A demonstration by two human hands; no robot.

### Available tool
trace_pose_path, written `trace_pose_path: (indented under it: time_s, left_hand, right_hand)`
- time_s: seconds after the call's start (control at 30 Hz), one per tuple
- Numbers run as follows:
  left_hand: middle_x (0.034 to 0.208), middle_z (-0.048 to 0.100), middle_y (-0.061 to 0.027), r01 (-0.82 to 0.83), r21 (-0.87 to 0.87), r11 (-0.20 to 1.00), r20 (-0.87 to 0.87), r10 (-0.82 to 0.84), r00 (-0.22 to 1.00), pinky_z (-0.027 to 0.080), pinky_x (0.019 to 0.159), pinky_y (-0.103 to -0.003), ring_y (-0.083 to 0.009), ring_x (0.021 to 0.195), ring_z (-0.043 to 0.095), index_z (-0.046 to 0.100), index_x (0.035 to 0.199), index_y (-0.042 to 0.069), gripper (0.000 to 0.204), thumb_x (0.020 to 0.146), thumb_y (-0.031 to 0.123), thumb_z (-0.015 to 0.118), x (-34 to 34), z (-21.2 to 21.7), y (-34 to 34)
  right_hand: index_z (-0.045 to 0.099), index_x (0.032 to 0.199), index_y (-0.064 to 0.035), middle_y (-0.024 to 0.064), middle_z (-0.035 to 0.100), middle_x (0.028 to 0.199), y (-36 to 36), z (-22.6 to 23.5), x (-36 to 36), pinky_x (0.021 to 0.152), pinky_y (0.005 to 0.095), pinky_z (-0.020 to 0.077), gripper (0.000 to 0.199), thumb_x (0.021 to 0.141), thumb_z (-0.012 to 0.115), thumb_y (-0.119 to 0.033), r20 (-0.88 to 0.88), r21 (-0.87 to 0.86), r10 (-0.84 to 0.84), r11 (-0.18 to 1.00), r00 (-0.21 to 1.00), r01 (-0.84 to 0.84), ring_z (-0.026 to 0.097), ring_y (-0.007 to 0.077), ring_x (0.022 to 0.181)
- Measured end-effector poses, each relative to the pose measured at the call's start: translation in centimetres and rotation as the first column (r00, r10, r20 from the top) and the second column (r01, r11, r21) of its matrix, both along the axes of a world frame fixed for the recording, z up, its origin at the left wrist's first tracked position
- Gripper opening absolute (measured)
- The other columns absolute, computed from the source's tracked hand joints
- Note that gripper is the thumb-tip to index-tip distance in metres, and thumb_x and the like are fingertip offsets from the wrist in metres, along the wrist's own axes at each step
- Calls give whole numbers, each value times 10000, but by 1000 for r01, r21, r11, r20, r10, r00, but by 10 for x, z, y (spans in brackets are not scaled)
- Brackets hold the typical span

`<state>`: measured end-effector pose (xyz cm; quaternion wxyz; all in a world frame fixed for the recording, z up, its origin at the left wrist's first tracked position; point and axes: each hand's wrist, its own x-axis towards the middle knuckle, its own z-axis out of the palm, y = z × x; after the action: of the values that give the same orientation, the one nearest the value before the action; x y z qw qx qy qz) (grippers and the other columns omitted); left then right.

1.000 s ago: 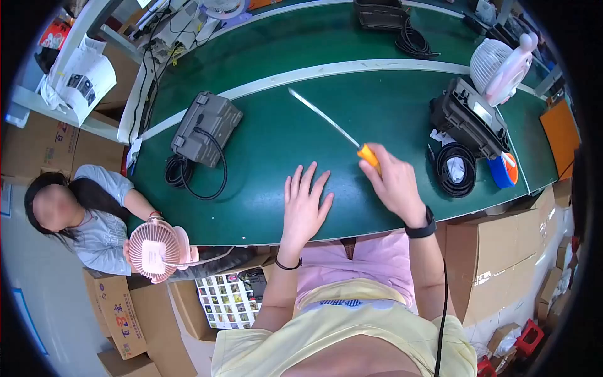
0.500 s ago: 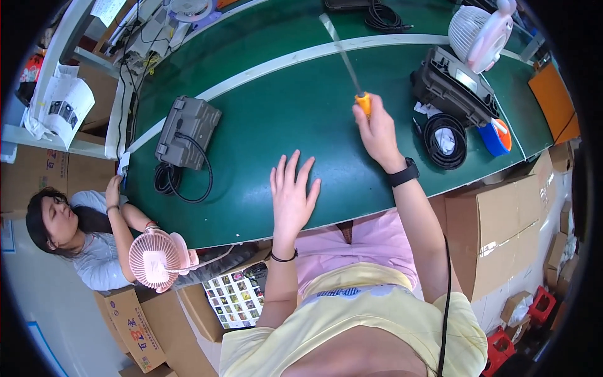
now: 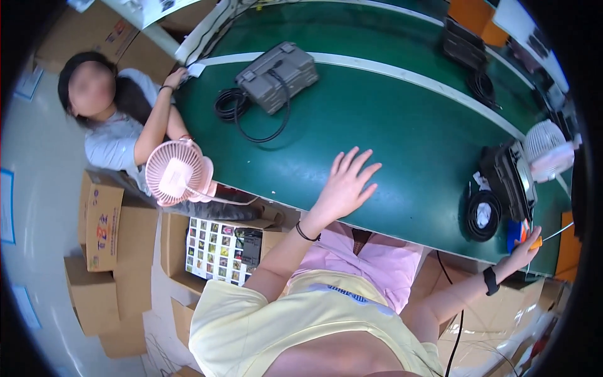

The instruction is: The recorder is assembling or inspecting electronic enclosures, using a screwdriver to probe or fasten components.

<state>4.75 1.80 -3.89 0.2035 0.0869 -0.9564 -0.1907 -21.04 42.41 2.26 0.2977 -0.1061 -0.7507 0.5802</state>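
Gripping: right hand closing round orange-handled screwdriver at far right table edge, thin shaft running rightward.
Left hand: lying open, fingers spread, holding nothing, on green table mat.
Between: black coiled cable, dark case.
Left: grey box, pink fan.

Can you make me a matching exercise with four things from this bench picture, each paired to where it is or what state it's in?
Things:
1. left hand
2. right hand
3. grey case
4. pink fan

Places or states:
A. beside the seated person at the table's left edge
B. on the green table, with a coiled black cable by it
C. fingers spread, flat on the table
D. at the table's right end, gripping an orange-handled tool

Pairs: 1-C, 2-D, 3-B, 4-A
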Motion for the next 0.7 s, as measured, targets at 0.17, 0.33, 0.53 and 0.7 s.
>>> trace_pose_path:
  time_s: [0.17,0.33,0.53,0.7]
  left_hand:
    - [1486,439,-139,-6,7,1000,-29,6,1000,274,1159,-550,-382,1404,361,570,1344,155,421,960,323,599,0,-8,1]
    - [1465,450,-152,-2,6,1000,-61,3,998,273,1162,-550,-386,1403,357,578,1332,140,424,950,321,609,-1,-8,3]
    - [1466,449,-152,0,6,1000,-67,0,998,272,1164,-552,-387,1403,357,579,1332,141,424,949,320,612,1,-7,3]
    - [1477,444,-144,4,5,1000,-63,-4,998,276,1163,-553,-383,1406,358,570,1346,152,426,957,323,604,2,-8,3]
  right_hand:
    - [616,1184,-29,47,652,1119,9,-23,-27,628,203,391,603,859,751,-518,195,51,130,989,972,-142,545,91,814]
    - [564,1107,-9,53,572,1011,-14,-25,-28,703,229,474,526,877,773,-434,101,140,185,970,978,-198,555,131,879]
    - [522,1080,2,67,565,984,-27,-37,-30,779,247,541,341,917,760,-179,-87,29,324,946,942,-323,577,117,875]
    - [527,1068,5,138,637,1180,-60,-27,-26,843,275,571,283,938,725,-150,-151,32,401,916,903,-401,635,170,1009]
